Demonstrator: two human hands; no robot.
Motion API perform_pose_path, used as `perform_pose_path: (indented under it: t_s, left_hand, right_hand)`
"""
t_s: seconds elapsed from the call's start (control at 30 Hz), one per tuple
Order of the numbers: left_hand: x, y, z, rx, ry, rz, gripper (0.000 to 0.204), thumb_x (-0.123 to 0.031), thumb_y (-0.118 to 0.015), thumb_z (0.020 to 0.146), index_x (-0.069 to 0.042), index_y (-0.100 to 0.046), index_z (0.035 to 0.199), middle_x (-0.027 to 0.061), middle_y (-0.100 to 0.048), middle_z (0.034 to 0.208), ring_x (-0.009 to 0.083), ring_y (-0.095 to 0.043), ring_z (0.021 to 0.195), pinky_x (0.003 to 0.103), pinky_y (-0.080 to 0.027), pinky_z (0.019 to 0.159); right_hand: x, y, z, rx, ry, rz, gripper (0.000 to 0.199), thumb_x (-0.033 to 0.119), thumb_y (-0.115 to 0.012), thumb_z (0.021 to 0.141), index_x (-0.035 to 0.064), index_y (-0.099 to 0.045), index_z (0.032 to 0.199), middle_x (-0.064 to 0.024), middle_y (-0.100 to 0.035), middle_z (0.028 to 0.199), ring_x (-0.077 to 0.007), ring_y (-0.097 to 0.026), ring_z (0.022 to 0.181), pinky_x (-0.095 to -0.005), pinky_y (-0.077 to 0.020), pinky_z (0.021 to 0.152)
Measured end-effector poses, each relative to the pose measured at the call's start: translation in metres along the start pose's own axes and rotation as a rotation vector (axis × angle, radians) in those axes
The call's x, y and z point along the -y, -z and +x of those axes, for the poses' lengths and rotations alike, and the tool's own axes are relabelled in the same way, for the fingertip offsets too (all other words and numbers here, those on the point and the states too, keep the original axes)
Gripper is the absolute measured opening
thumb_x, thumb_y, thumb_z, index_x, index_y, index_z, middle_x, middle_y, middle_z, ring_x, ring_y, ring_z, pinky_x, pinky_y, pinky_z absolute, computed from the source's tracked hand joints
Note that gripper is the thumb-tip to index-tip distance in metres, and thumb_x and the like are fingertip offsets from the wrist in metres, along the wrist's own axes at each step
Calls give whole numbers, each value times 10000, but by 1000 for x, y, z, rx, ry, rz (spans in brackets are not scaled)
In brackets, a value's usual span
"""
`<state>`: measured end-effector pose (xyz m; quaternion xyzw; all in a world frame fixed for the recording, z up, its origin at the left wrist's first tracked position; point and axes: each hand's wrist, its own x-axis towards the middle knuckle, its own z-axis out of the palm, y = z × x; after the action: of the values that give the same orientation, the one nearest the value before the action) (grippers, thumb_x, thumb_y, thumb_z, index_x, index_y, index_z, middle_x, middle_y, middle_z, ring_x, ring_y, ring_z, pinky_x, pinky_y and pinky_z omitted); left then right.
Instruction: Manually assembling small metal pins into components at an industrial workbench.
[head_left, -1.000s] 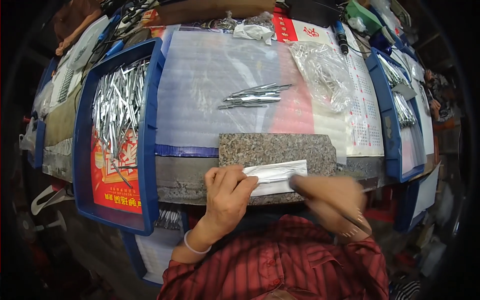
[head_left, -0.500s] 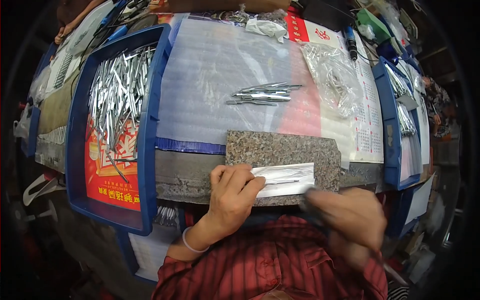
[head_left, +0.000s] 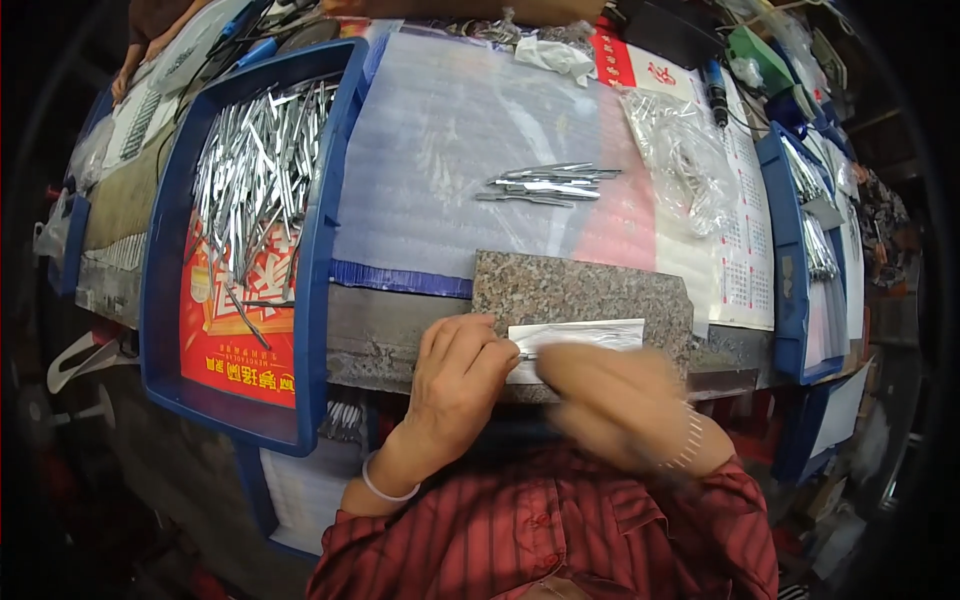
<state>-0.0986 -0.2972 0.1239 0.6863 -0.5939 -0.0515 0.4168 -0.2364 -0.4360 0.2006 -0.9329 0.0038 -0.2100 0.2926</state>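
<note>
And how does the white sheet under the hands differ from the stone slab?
Look: the white sheet is plain and creased, while the stone slab is speckled brown and grey. Size: the slab is larger, reaching beyond the sheet's far edge. Corners: the slab's far right corner is clipped; the sheet's is not. Position: the sheet lies on top, beside the left hand's fingertips; the slab lies underneath. Both lie flat.

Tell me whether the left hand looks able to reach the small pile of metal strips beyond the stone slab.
Probably yes: nothing upright stands between the left hand and the metal strips, which lie uncovered, though that hand is at the white paper.
</note>
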Motion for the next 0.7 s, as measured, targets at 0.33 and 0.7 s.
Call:
perform_pose_path:
  t_s: [0.33, 0.7]
  left_hand:
    - [3, -1, -2, -22, 12, -3, 236, 23, -709, 734, -43, -624, 944, 121, -574, 916, 345, -591, 963, 422, -456, 827]
    - [4, 0, 1, 12, -39, 9, 180, -25, -638, 775, -40, -600, 950, 113, -553, 907, 318, -581, 987, 429, -434, 870]
  right_hand:
    - [-22, -16, -12, -58, -238, 236, 184, 204, -620, 936, 26, -620, 981, -143, -637, 829, -322, -642, 650, -354, -501, 534]
    - [-2, -13, -3, 8, -128, 36, 224, 171, -699, 833, 20, -578, 946, -121, -622, 819, -281, -616, 604, -361, -482, 500]
